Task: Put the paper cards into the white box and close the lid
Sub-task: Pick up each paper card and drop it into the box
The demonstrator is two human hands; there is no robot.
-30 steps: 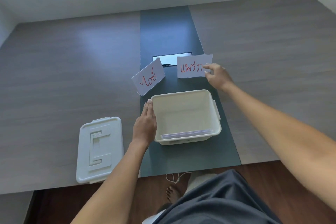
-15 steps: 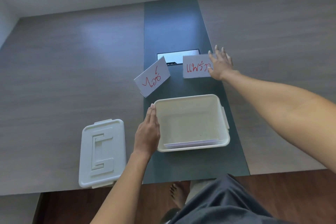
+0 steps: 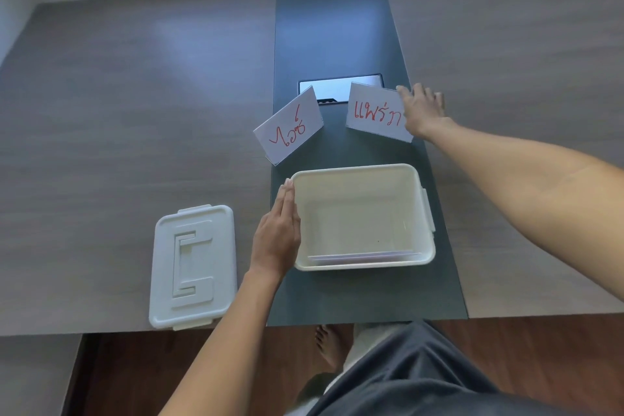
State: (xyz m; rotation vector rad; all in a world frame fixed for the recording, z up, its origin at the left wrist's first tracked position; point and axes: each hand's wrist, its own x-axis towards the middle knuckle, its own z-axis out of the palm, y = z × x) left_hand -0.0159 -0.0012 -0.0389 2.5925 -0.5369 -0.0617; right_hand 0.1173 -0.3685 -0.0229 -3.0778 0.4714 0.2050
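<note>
The white box (image 3: 418,179) stands uncovered on the dark centre strip, with white cards (image 3: 361,256) leaning against its near wall inside. Its lid (image 3: 192,267) lies flat to the left on the wood. Two folded paper cards with red writing stand beyond the box: the left card (image 3: 288,125) and the right card (image 3: 374,113). My left hand (image 3: 277,236) rests flat against the box's left wall, fingers together. My right hand (image 3: 420,111) grips the right card's right edge, and the card is tilted.
A metal cable hatch (image 3: 337,88) is set in the dark strip (image 3: 334,27) behind the cards. The table's near edge (image 3: 506,316) runs just behind the box; a bare foot (image 3: 329,344) shows on the floor below.
My right hand has closed on the right card's edge and the card has tilted clockwise. The left hand, box and lid kept their places; the camera dipped downward.
</note>
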